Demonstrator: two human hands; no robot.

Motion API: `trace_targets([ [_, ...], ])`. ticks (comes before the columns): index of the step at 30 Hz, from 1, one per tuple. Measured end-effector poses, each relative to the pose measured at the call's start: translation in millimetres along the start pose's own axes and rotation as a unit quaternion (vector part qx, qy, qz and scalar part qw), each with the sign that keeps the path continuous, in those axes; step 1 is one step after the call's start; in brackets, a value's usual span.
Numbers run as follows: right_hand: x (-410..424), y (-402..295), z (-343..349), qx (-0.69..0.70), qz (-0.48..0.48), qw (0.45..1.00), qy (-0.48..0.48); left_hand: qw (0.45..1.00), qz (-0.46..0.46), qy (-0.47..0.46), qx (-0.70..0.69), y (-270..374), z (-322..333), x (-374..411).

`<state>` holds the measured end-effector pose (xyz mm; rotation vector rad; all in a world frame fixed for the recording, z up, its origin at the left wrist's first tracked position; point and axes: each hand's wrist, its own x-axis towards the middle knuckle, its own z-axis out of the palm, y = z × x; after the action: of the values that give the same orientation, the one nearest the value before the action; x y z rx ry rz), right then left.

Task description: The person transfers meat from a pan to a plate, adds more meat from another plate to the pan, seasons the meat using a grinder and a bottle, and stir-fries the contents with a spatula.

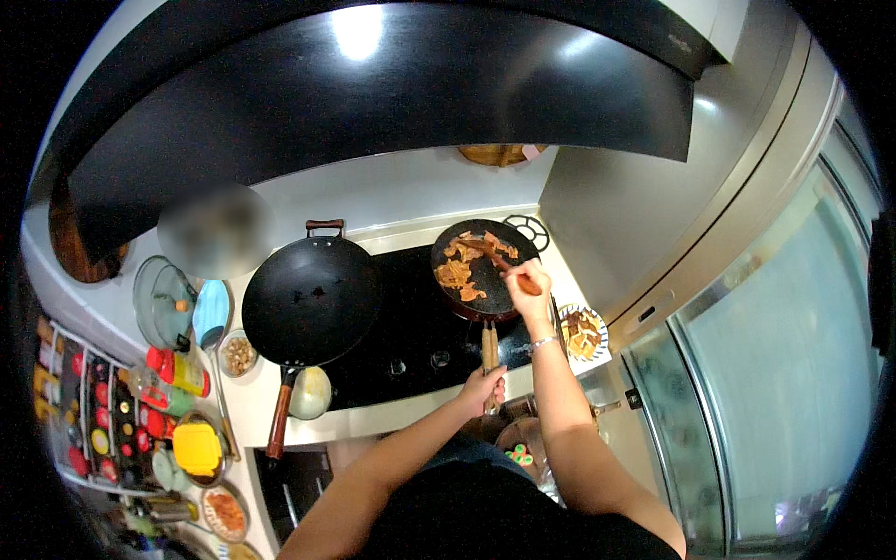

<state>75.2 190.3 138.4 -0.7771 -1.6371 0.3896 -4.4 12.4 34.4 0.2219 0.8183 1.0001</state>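
Note:
My left hand [483, 390] grips the light wooden handle [489, 350] of a dark frying pan [495, 306] on the right side of the black cooktop [402, 308]. Pieces of browned sliced meat [455, 274] lie in the pan, mostly on its left and far side. Above the pan's right part, my right hand [530, 288] is closed around a brown wooden spatula [498, 260]. The blade of the spatula reaches down among the far pieces of meat. To the left, a black wok [311, 301] with a wooden handle stands on the cooktop.
At right stands a striped plate of food [584, 334] by the wall. Left of the wok are a small bowl of chopped food [239, 353], a long-handled ladle [222, 399], a glass lid [162, 301] and a rack of jars [105, 413]. A dark range hood [392, 84] overhangs the cooktop.

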Motion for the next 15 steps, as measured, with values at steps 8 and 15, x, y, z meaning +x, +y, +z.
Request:
trace_targets([
  [8, 15, -99, -44, 0.028, 0.089, 0.991, -0.092, 1.000, -0.008, 0.028, -0.006, 12, -15, -14],
  [15, 26, -41, 2, 0.028, 0.016, 0.999, -0.020, 0.997, -0.042, 0.032, -0.051, 14, -6, -14],
])
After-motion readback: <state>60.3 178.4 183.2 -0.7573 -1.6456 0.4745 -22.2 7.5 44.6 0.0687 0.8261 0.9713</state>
